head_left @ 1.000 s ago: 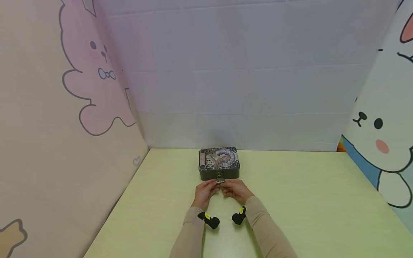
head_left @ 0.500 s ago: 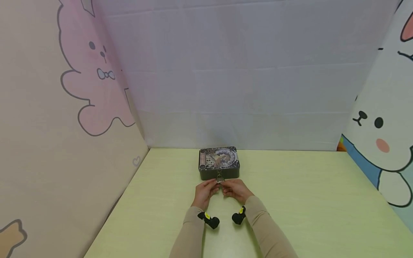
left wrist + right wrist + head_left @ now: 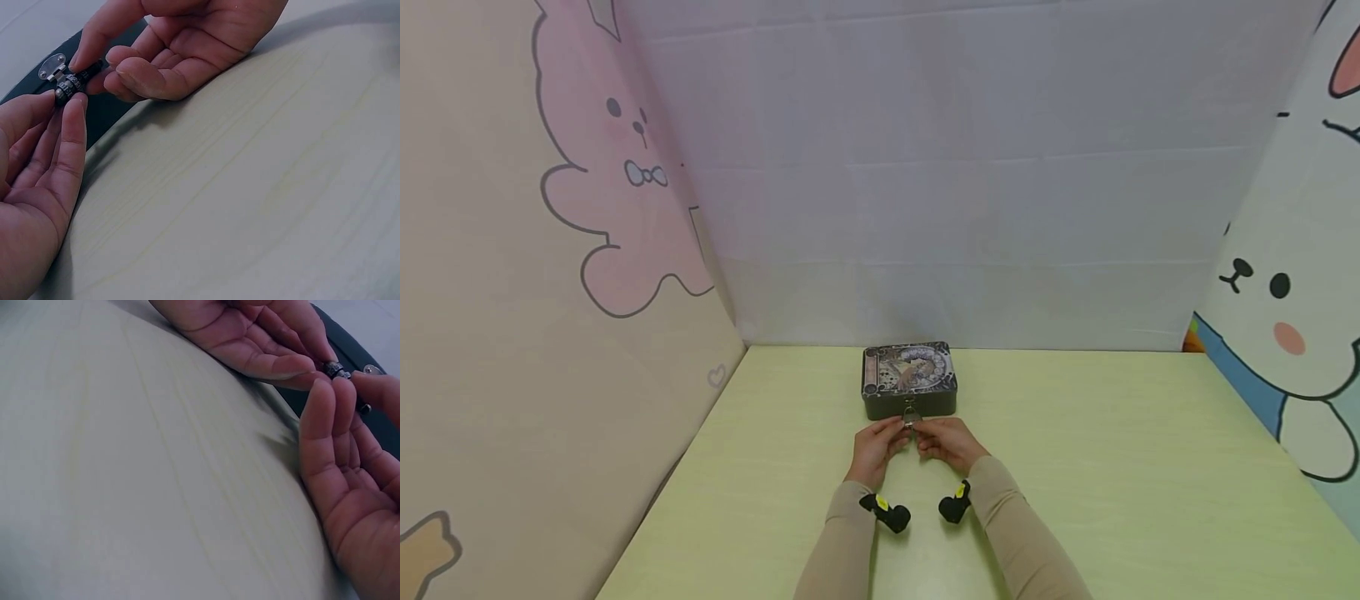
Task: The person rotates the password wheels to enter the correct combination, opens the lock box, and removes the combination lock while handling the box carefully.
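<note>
grips [image 3: 872, 452] [image 3: 952, 443] on lock [image 3: 71, 86] of closed box [image 3: 910, 369]

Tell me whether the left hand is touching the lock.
Touching. The left wrist view shows it plainly: the left hand pinches one end of the lock.

A pale yellow-green table [image 3: 1120, 475] with faint grain lines is carrying a dark box [image 3: 910, 373]; the box is lying picture side up. It is sitting near the far edge.
</note>
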Available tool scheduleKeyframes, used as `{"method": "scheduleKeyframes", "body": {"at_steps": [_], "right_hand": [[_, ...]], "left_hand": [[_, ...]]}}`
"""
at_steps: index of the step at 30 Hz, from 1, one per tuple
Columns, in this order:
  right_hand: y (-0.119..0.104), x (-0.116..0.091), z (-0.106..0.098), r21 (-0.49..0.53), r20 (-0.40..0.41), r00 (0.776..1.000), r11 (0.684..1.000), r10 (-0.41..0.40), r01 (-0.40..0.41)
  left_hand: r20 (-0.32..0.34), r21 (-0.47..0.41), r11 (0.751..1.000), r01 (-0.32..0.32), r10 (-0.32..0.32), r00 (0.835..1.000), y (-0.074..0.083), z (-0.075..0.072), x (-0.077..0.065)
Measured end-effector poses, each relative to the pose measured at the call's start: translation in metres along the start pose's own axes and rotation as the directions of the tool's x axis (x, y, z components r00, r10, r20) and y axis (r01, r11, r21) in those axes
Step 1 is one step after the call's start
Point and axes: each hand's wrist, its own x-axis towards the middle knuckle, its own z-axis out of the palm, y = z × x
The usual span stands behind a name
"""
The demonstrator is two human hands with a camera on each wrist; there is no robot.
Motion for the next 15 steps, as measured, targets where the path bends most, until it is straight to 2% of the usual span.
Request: {"method": "scheduleKeyframes", "body": {"at_steps": [8,15], "right_hand": [[0.0005,0.0002,0.0026,0.034,-0.059,0.998,0.999,0.012,-0.01],[0.0004,-0.002,-0.0015,0.034,0.007,1.0,0.999,-0.02,0.02]], "left_hand": [[0.011,-0.002,1.0,0.01,-0.01,1.0,0.0005,-0.0011,-0.0018],[0.027,-0.017,1.0,0.024,-0.024,0.999,0.0015,-0.0022,-0.0013]]}}
